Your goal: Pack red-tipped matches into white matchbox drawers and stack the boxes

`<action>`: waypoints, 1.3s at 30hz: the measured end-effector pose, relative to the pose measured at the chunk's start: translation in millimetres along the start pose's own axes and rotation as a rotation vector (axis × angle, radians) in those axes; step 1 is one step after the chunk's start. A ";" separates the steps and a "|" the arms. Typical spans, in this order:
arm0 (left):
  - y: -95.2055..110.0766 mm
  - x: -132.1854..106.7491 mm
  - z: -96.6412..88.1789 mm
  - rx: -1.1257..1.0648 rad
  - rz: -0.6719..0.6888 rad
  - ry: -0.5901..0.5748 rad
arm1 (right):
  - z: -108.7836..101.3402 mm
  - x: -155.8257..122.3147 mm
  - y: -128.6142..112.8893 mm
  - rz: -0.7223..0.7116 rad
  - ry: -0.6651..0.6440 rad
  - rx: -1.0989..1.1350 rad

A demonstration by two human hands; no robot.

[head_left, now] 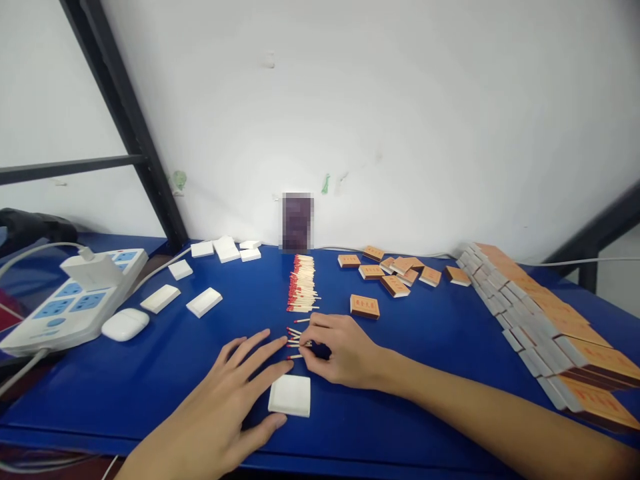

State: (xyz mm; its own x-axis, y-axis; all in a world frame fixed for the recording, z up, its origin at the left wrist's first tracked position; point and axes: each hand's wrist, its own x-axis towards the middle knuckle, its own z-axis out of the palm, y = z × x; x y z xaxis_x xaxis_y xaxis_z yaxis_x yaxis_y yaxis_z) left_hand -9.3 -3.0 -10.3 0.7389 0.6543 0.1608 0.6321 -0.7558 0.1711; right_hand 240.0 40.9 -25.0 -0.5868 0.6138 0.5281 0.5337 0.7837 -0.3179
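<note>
Red-tipped matches lie in a small loose group on the blue table. My right hand has its thumb and fingertips pinched together at the bare ends of these matches; how many are between them is partly hidden. My left hand is spread, with its index and middle fingertips by the red heads. Between its thumb and fingers, a white matchbox tray rests on the table. Farther back, many more matches lie in a long row, heads to the left.
White inner trays are scattered at left, near an earbud case and a power strip. Orange matchboxes lie loose at right of centre. Stacked matchboxes line the right side. A blurred dark rectangle stands by the wall.
</note>
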 end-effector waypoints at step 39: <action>5.3 9.5 -5.2 -0.074 -0.087 -0.025 | -14.4 6.8 7.8 0.292 -0.146 0.100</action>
State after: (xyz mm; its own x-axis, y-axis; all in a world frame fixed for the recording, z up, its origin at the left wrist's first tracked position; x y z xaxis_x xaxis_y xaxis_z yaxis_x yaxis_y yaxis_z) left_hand -0.1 -0.6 -2.8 0.6879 0.7160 0.1185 0.6759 -0.6915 0.2547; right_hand 249.0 49.8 -12.6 -0.5026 0.8155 0.2870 0.6344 0.5734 -0.5183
